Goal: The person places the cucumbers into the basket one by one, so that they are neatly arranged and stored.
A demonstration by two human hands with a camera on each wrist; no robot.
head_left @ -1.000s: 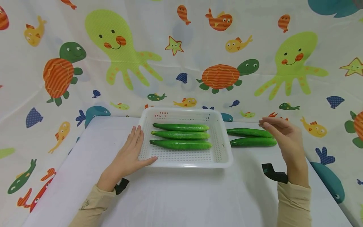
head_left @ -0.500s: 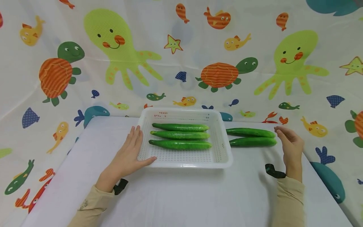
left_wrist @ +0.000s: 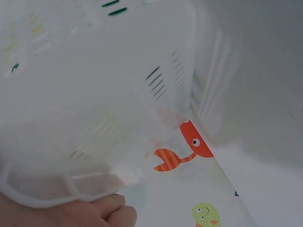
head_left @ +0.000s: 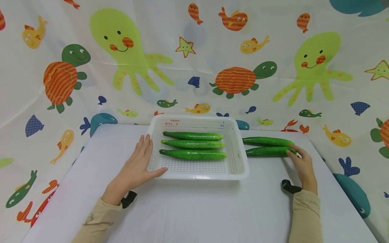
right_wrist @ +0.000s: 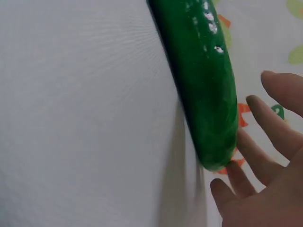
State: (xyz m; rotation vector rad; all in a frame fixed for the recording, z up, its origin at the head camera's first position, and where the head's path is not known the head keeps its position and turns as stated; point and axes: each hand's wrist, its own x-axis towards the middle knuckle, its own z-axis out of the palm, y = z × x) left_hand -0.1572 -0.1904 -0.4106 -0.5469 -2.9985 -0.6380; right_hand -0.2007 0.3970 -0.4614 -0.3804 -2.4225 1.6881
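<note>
Three green cucumbers lie side by side in a white plastic basket: the far cucumber (head_left: 193, 136), the middle cucumber (head_left: 192, 144) and the near cucumber (head_left: 193, 155). My left hand (head_left: 133, 172) rests against the left end of the basket (head_left: 200, 177), fingers straight and thumb at the front rim. Right of the basket, two more cucumbers lie on the table, a back cucumber (head_left: 268, 141) and a front cucumber (head_left: 270, 151). My right hand (head_left: 304, 167) is at the right end of the front cucumber. In the right wrist view its loosely spread fingers (right_wrist: 258, 158) touch that cucumber's tip.
A white cloth covers the table (head_left: 194, 212). Behind it hangs a curtain (head_left: 170, 30) printed with sea animals. The left ends of the two loose cucumbers lie close to the basket's right wall.
My right hand has come down and forward, from above the loose cucumbers and then past their right ends, to the tip of the front cucumber. My left hand and the basket stay put.
</note>
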